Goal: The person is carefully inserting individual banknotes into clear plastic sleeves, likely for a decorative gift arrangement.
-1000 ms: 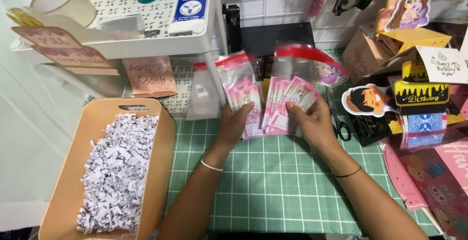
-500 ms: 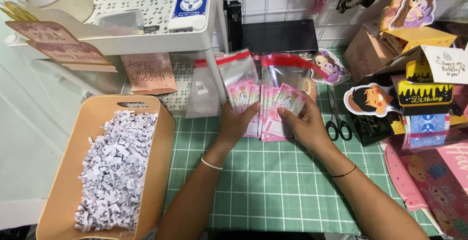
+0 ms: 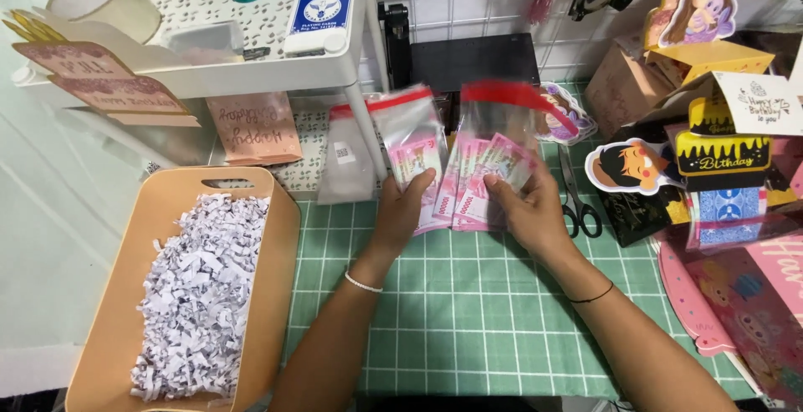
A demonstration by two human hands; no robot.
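Note:
My left hand (image 3: 403,209) holds a clear plastic sleeve with a red strip (image 3: 407,132) that has a pink banknote inside. My right hand (image 3: 525,204) grips a fan of pink banknotes in clear sleeves (image 3: 483,176), one sleeve's red-edged top standing up above them. Both hands hover just over the green cutting mat (image 3: 468,303), close together near its far edge. Each wrist wears a thin bracelet.
A tan bin of shredded white paper (image 3: 196,295) sits at left. A white shelf cart (image 3: 251,52) stands behind it. Black scissors (image 3: 577,203) lie right of my hands. Cartoon cut-outs, birthday boxes (image 3: 723,148) and pink card pieces (image 3: 736,295) crowd the right side.
Both hands have lifted the sleeved banknotes a little and pulled them apart; the left sleeve is now separate from the fan in my right hand.

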